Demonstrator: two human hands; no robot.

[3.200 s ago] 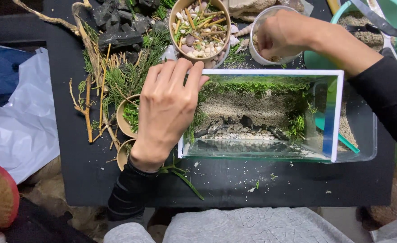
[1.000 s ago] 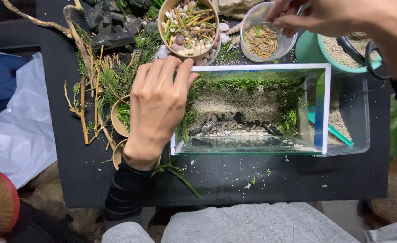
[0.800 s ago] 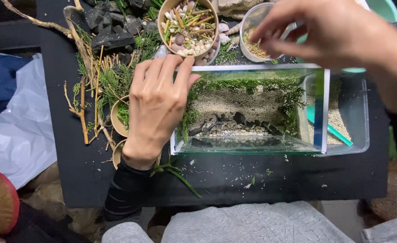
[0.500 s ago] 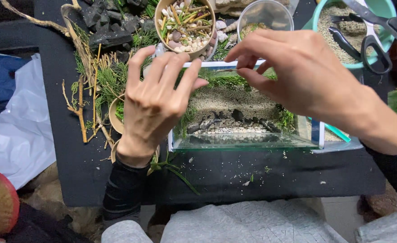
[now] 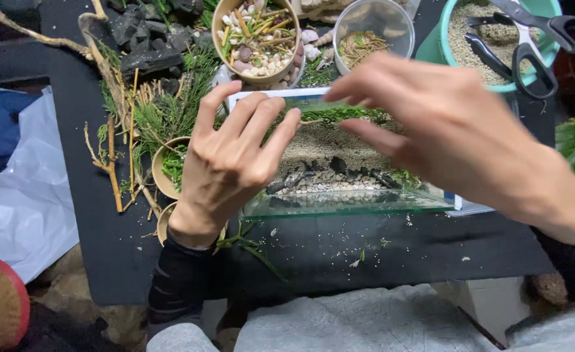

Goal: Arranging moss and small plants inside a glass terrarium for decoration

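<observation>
- Glass tank (image 5: 352, 205): small, rectangular, clear walls, white-edged rim along the far side. Stands upright on the black tabletop, long side facing the wearer.
- Contents: pale sand bed (image 5: 330, 142) sloping up toward the rear wall; green moss (image 5: 346, 115) in a band along the back; a row of dark stones (image 5: 336, 166) across the middle; small light pebbles (image 5: 339, 186) in front of them, against the front glass.
- Thin twig (image 5: 310, 121): short, brownish, lies roughly level just above the moss at the tank's rear; partly hidden, so the hold on it cannot be told.
</observation>
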